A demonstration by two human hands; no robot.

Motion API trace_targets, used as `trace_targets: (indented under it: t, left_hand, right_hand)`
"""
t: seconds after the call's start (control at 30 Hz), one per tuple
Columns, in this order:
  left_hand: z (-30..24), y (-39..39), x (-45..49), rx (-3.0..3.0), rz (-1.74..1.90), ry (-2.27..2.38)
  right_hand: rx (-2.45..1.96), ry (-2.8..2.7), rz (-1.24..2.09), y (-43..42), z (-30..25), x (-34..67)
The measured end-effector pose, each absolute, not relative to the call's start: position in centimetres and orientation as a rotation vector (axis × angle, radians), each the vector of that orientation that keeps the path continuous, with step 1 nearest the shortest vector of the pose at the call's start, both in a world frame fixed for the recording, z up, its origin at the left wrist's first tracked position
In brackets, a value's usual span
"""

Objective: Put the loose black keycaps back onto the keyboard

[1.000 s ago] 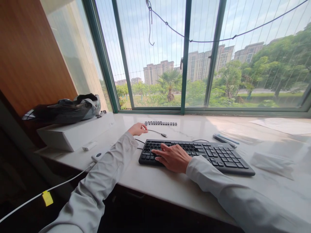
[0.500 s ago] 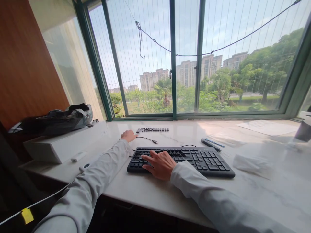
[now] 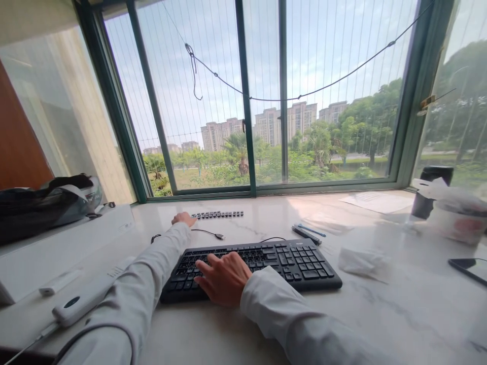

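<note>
My right hand (image 3: 224, 276) lies flat on the left part of a black keyboard (image 3: 289, 263), fingers stretched over the keys and holding nothing. My left hand (image 3: 183, 219) reaches far across the white marble sill to the left end of a row of small dark keycaps (image 3: 218, 214). Its fingers are curled down and what they pinch, if anything, is too small to make out. A thin black cable with a USB plug (image 3: 218, 235) runs between that hand and the keyboard.
At the left a black bag (image 3: 41, 203) rests on a white box (image 3: 57, 248), with a white device (image 3: 81, 299) beside it. Pens (image 3: 308, 231), a tissue (image 3: 361, 261), paper (image 3: 376, 201), a dark cup (image 3: 428, 197) and a phone (image 3: 470, 268) lie right.
The view has swung right and moved closer to the sill. My left hand has stayed by the keycap row and my right hand has stayed on the keyboard. The cup and phone have come into view.
</note>
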State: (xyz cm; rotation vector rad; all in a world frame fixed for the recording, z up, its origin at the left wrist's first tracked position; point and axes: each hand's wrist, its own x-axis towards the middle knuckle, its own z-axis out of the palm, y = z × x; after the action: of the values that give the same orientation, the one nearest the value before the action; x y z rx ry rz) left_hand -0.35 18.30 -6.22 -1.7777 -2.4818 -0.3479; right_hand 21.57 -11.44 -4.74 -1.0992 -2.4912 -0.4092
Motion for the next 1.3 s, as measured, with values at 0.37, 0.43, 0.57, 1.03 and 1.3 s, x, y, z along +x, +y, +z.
trace_targets:
  t: [0.37,0.43,0.57,1.03,1.3]
  left_hand:
    - [-2.7,14.6,-0.5,-1.942,-0.337,-2.3]
    - [-1.7,12.9,-0.4,-2.058,-0.334,-2.225]
    - [-0.8,8.2,-0.4,-2.292,-0.336,-2.098]
    - [-0.2,-0.8,1.0,-3.603,-0.684,-1.834]
    - [-0.9,-1.3,1.7,-3.492,-0.797,-1.864]
  right_hand:
    - [-1.113,-2.512,-0.376,-11.5,-4.5,21.5]
    - [-1.126,-2.536,-0.349,-11.6,-4.3,21.5]
    - [-1.172,-2.559,-0.31,-11.8,-4.1,21.4]
    - [-1.401,-2.432,-0.366,-11.4,-4.3,21.2]
    - [-1.603,-2.268,-0.411,-10.3,-4.8,21.3]
